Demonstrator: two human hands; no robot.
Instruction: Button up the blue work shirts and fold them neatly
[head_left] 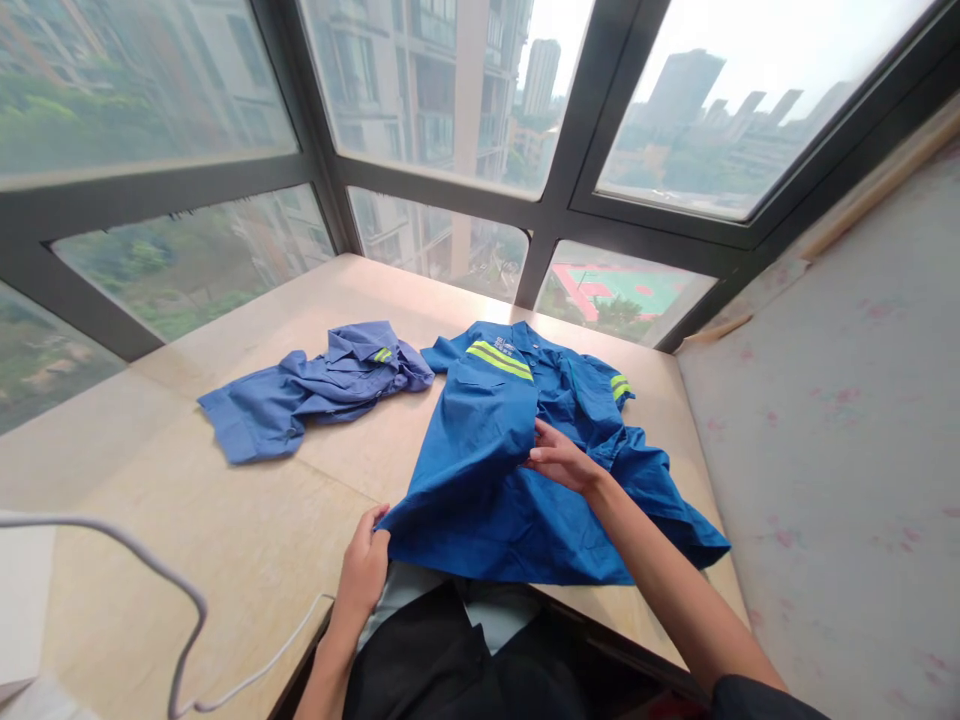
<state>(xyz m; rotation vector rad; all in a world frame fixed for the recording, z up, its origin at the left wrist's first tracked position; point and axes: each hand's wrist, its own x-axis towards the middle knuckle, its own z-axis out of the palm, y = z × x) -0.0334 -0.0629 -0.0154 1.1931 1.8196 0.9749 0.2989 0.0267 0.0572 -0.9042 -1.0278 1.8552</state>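
Note:
A blue work shirt (480, 430) with yellow-green and grey reflective stripes lies spread on the sill, its collar toward the window and its hem toward me. My left hand (366, 560) pinches the hem's left corner. Near the middle of the shirt, my right hand (559, 455) grips the edge of the open front panel, lifting it slightly. The other front half is bunched in folds on the right. To the left lies a paler blue garment (300, 395), crumpled, with a small reflective stripe; neither hand touches it.
Dark-framed windows (555, 180) bound the wide beige sill (187, 500) at the back and left. A flowered wall (817, 420) stands on the right. A white cable (150, 560) curves across the lower left beside a white box (22, 600).

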